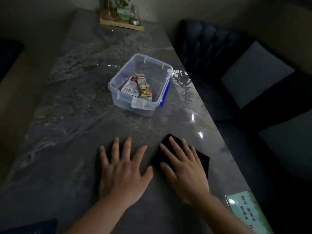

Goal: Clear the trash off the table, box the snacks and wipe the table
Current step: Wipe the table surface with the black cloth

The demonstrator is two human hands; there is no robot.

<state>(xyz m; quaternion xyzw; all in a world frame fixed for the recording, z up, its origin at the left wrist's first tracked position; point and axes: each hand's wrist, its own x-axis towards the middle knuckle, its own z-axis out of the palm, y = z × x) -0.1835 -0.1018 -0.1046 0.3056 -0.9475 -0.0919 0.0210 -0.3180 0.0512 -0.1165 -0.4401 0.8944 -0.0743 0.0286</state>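
Marble-patterned grey table, glossy and veined, carries a clear rectangular plastic box with blue side clips, foil snack packets inside. Nearer than the box, the left hand lies flat on bare stone, fingers spread. Right of it, the right hand presses, fingers splayed, on a dark folded cloth.

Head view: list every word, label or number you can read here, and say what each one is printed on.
Nothing can be read for certain.
Green card at the table's near right edge: dark Chinese characters in columns, too blurred to quote.
Snack packets in the clear box: printed labels, too small to read.
Green-and-white box on the wooden tray at the far end: print visible, unreadable.
Black cloth under the right hand: no text.
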